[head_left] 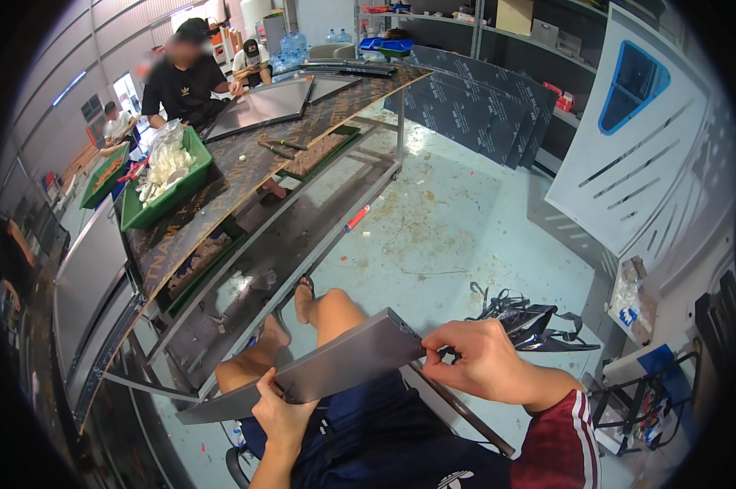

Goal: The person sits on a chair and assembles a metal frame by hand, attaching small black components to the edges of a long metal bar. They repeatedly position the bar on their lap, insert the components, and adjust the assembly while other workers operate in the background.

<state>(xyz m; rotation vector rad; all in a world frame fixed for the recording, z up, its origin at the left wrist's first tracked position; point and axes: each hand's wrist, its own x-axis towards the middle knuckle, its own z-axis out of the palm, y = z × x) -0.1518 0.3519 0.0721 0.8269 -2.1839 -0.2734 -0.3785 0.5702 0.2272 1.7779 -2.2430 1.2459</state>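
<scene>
Left hand (285, 414): grip closed on grey panel (343, 356), lower edge. Right hand (480, 359): panel's right end, grip pinched on dark piece (448, 353) (type unclear).

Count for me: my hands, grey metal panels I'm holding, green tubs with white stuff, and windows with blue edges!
Your hands: 2 (left hand, right hand)
Held grey metal panel: 1
Green tub with white pieces: 1
Blue-edged window: 1
Total: 5

Workshop; long workbench (343, 104) with pliers (280, 149); green parts bin (169, 200); metal shelving (477, 33); leaning sheets (466, 107).
</scene>
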